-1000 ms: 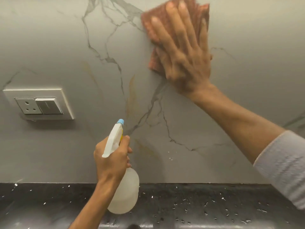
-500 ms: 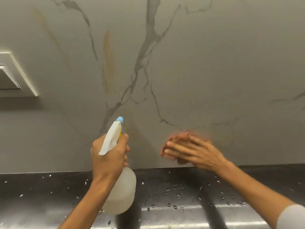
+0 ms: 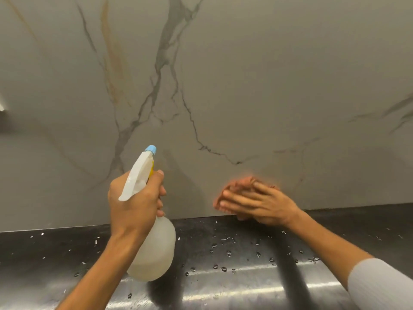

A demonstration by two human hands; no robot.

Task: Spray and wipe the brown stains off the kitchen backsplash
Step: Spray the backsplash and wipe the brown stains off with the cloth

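Note:
The grey marble-look backsplash (image 3: 257, 74) fills the upper view, with dark veins and a long brown streak (image 3: 112, 52) at upper left. My left hand (image 3: 136, 204) grips a white spray bottle (image 3: 154, 249) by the neck, its blue-tipped nozzle pointing up at the wall. My right hand (image 3: 259, 202) lies flat and blurred, pressing an orange cloth (image 3: 237, 184) against the bottom of the backsplash just above the counter; most of the cloth is hidden under the fingers.
A dark countertop (image 3: 245, 247) dotted with water droplets runs along the wall's foot. The corner of a white socket plate (image 3: 1, 106) shows at the far left edge. A faint tan line (image 3: 20, 16) crosses the upper left wall.
My right hand with the cloth swept from high on the wall down to its bottom edge, then shifted slightly. The view dropped and moved right. The bottle hand stayed in place.

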